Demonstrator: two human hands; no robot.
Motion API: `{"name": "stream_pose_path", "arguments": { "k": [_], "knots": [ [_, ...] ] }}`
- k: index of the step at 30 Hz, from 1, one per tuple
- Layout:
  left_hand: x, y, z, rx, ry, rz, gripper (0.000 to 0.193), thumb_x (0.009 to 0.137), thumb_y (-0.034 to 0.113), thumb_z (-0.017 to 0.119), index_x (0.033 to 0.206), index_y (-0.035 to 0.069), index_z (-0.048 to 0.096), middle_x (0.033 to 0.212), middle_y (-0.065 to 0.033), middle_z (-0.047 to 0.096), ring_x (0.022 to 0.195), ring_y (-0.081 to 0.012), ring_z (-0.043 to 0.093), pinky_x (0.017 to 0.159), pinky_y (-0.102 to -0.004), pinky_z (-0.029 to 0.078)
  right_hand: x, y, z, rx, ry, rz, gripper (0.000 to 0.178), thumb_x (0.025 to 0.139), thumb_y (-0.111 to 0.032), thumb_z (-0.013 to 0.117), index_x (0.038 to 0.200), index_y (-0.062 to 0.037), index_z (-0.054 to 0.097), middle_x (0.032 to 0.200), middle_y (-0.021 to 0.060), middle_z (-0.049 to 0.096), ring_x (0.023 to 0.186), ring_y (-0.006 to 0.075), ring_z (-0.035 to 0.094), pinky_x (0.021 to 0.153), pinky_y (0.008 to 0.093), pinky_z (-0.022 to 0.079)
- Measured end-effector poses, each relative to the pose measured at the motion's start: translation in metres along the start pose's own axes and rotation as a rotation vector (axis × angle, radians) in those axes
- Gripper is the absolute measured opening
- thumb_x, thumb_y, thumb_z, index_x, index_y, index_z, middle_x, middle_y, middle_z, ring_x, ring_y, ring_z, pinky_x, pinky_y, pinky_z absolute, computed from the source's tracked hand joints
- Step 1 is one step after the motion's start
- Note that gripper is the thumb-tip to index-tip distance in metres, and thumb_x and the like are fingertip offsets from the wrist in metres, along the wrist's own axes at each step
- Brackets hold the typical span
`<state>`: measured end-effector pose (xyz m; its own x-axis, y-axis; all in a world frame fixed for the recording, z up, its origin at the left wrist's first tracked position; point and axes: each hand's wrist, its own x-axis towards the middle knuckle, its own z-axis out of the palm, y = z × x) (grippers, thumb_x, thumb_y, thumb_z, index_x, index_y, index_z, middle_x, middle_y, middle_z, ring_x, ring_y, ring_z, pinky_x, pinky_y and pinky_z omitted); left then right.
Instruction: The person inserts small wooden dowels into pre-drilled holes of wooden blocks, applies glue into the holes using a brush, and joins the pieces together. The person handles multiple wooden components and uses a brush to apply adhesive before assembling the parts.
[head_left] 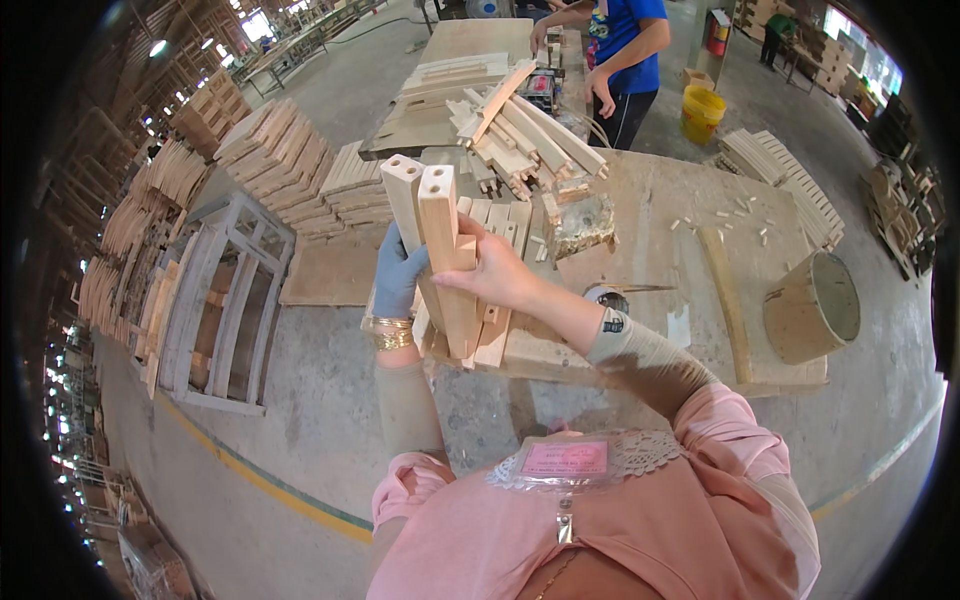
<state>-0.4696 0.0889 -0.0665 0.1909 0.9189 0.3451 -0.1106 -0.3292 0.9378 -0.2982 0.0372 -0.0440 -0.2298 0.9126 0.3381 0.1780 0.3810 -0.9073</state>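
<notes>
Two pale wooden bars point(437, 200) stand nearly upright side by side in front of me, with round holes in their top ends. My left hand point(400, 272), in a blue-grey glove, is closed round the left one. My bare right hand point(497, 268) grips the right bar from its right side, thumb across the near face. A short wooden block point(461, 252) shows at that bar's side, partly behind my fingers. Beneath and behind my hands, several wooden slats point(515, 225) lie on the worktable point(655, 205).
Loose dowels point(740, 212) and a grey bucket point(812, 305) are on the right of the table. A crusted box point(582, 222) stands beyond my right hand, before a pile of wooden strips point(520, 140). A person in blue point(635, 50) works across. Left are a grey rack point(225, 300) and stacked wood point(275, 155).
</notes>
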Motion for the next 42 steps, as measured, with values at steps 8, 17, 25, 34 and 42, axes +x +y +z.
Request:
{"name": "stream_pose_path", "arguments": {
  "k": [8, 17, 25, 34, 42],
  "knots": [
    [-0.006, 0.007, 0.002, 0.080, 0.075, 0.082, 0.056, 0.073, 0.013, 0.070, 0.120, 0.001, 0.043, 0.113, -0.0114, 0.055, 0.098, -0.0183, 0.056, 0.082, -0.0319, 0.048, 0.004, 0.007, -0.006, 0.041, -0.056, 0.120, 0.064, 0.073, -0.022, 0.076, 0.123, 0.0038, 0.045, 0.105, 0.0134, 0.064, 0.094, 0.0177, 0.063, 0.082, 0.0288, 0.050],
    [-0.003, 0.017, 0.010, 0.226, 0.207, 0.267, 0.040, 0.084, 0.017, 0.061, 0.116, 0.002, 0.041, 0.105, -0.0084, 0.053, 0.092, -0.0157, 0.053, 0.080, -0.0296, 0.045, 0.003, 0.002, -0.004, 0.079, -0.125, 0.104, 0.064, 0.074, -0.023, 0.076, 0.124, 0.0012, 0.045, 0.103, 0.0099, 0.065, 0.091, 0.0156, 0.063, 0.080, 0.0270, 0.050],
    [0.008, 0.020, 0.020, 0.165, 0.158, 0.311, 0.035, 0.089, 0.021, 0.057, 0.114, 0.003, 0.042, 0.103, -0.0063, 0.052, 0.093, -0.0126, 0.050, 0.081, -0.0284, 0.043, 0.010, 0.003, -0.006, 0.092, -0.102, 0.077, 0.068, 0.075, -0.024, 0.076, 0.125, 0.0052, 0.041, 0.099, 0.0116, 0.065, 0.087, 0.0136, 0.064, 0.077, 0.0271, 0.051],
    [0.022, 0.033, 0.004, -0.039, 0.219, 0.326, 0.043, 0.093, 0.037, 0.050, 0.115, 0.002, 0.042, 0.097, -0.0121, 0.056, 0.084, -0.0194, 0.058, 0.076, -0.0324, 0.049, 0.017, 0.005, -0.019, 0.137, -0.052, 0.026, 0.055, 0.078, -0.024, 0.073, 0.117, 0.0057, 0.048, 0.098, 0.0115, 0.065, 0.089, 0.0138, 0.061, 0.078, 0.0284, 0.050],
    [0.019, 0.035, -0.030, -0.422, 0.215, 0.104, 0.059, 0.093, 0.048, 0.042, 0.126, 0.000, 0.039, 0.107, -0.0159, 0.056, 0.095, -0.0264, 0.058, 0.084, -0.0411, 0.050, 0.033, -0.011, -0.031, 0.235, -0.022, 0.047, 0.044, 0.083, -0.035, 0.066, 0.105, 0.0020, 0.056, 0.093, 0.0079, 0.064, 0.085, 0.0131, 0.060, 0.077, 0.0283, 0.048]
  ]
}}
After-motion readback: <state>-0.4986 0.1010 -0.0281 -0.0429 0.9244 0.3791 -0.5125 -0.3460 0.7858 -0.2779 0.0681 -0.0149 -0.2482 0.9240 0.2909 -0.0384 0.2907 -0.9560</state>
